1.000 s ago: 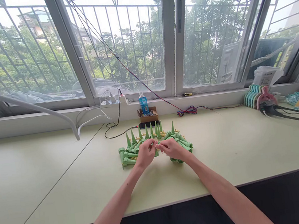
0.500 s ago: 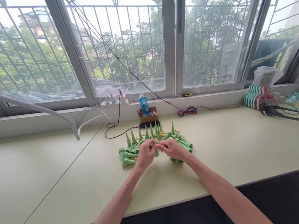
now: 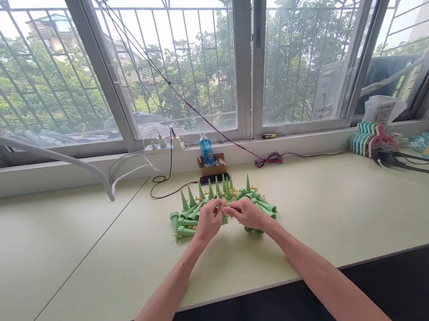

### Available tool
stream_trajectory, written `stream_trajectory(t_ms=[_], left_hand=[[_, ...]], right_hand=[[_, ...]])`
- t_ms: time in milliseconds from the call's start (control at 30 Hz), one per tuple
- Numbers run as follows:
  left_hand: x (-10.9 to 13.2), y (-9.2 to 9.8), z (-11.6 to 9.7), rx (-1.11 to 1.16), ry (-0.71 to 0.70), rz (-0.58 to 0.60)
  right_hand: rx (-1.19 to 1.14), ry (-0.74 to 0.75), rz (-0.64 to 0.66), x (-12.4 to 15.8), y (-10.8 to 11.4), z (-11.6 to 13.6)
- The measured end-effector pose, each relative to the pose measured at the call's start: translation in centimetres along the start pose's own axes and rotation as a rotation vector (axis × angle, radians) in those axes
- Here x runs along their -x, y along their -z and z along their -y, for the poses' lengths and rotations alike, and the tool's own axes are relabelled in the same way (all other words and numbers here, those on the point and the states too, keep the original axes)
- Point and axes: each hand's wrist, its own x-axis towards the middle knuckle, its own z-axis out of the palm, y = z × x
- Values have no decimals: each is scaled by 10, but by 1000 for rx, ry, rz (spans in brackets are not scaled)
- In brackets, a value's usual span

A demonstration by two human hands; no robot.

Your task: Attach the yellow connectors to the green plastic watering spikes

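1. Meeting fingertip to fingertip over the middle of the table, the left hand and right hand hold almost the same pose as half a second and one second ago.
2. Both hands have bent fingers, thumbs drawn in toward the forefingers; whatever sits between the tips is too small and hidden, so I cannot tell what either one pinches.
3. A green piece shows just below the fingertips, partly covered by the left hand, where it also appears in the earlier views.
4. Green cones lie heaped on either side: the left pile beside the left hand, the right pile beside and partly behind the right hand. Neither pile shows a clear shift.
5. Upright cones stand beyond the hands, points up, unchanged, near the cardboard box and the blue bottle.
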Motion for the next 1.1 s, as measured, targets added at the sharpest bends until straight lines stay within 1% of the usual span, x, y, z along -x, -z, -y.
stream_trajectory(t_ms=[1100], left_hand=[[-1,0,0,-15,-27,-6]], right_hand=[[15,8,5,1,-1,0]])
